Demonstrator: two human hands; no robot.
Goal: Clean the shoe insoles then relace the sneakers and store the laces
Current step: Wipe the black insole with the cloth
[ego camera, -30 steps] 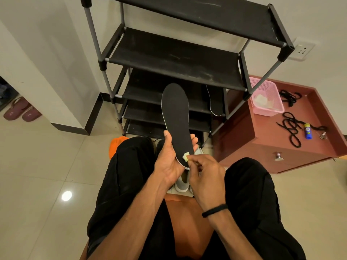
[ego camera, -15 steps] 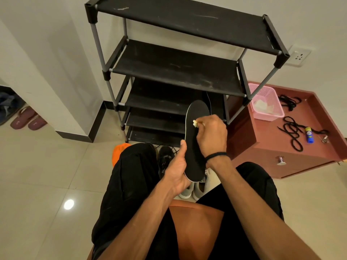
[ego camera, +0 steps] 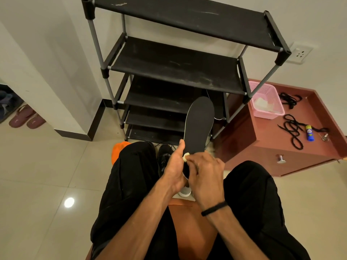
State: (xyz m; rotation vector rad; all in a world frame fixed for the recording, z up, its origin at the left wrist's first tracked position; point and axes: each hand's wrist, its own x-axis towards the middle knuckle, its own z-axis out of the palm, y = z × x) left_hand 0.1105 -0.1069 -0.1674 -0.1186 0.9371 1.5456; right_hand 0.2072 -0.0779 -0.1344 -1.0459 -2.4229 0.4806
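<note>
While the left hand [ego camera: 175, 166] grips the heel end of a black insole [ego camera: 199, 124], thumb raised along its left edge and fingers curled behind it, the right hand [ego camera: 204, 175] pinches a small pale wad of wipe [ego camera: 185, 157] between its fingertips and presses it against the insole's lower part. Held upright over the person's lap, the insole is flat, matt black on the facing side, rounded at the toe, and edged with a thin light line along its left rim; its toe end stands in front of the lower shelves of a black shoe rack [ego camera: 178, 68]. A second insole [ego camera: 216, 107] leans on a rack shelf behind it, mostly hidden. Between the knees, on the tiled floor, 1 dark sneaker [ego camera: 165, 156] and the toe of a grey sneaker [ego camera: 185, 192] are partly visible. To the right, a reddish-brown cabinet serves as the worktop [ego camera: 272, 147]; on it lie a pink basket [ego camera: 266, 102] holding pale wipes, black laces [ego camera: 293, 128] in loose coils, and a small blue and yellow tube [ego camera: 309, 133]. A black band [ego camera: 214, 208] circles the right wrist. Purple slippers [ego camera: 26, 117] sit at far left.
</note>
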